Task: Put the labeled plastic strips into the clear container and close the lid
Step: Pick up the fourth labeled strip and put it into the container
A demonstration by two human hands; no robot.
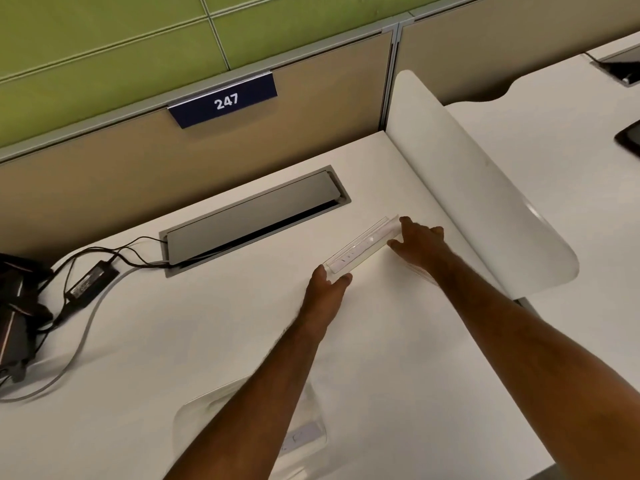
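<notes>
A bundle of clear plastic strips with small dark markings lies slanted on the white desk. My left hand grips its near end between thumb and fingers. My right hand holds its far end. More clear strips show just under my right wrist. The clear container sits near the desk's front edge, mostly hidden under my left forearm, with a labeled strip visible inside it. I cannot tell where its lid is.
A grey cable hatch is set into the desk behind the strips. A black power adapter and cables lie at the left, next to a dark device. A white curved divider stands at the right.
</notes>
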